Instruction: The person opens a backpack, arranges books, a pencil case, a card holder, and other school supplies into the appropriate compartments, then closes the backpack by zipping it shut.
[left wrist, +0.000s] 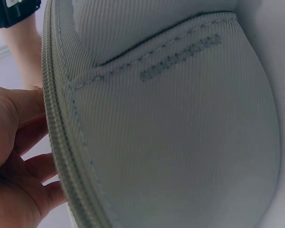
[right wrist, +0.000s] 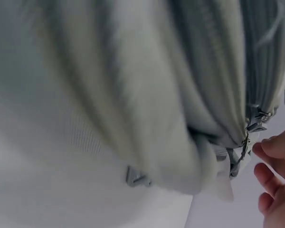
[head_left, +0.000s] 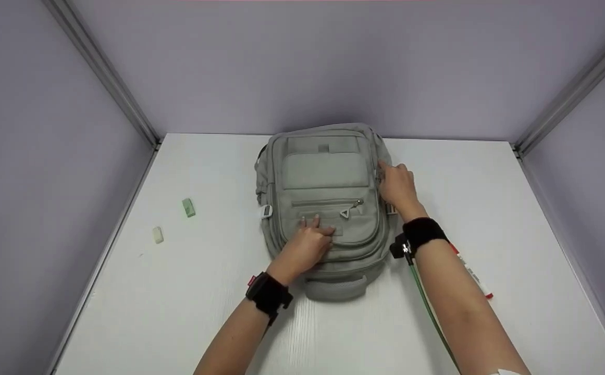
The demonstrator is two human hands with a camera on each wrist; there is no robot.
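Note:
A grey-green backpack lies flat on the white table, front side up, its carry handle toward me. My left hand rests on the lower front pocket with its fingers laid out flat. In the left wrist view these fingers lie along the pocket's zipper seam. My right hand is at the backpack's right side, fingertips touching the side zipper area. The right wrist view shows loosely curled fingers just beside a zipper pull, with nothing plainly pinched.
A small green block and a small white block lie on the table's left. A red-and-white pen-like thing lies under my right forearm. Purple walls close the table in on three sides.

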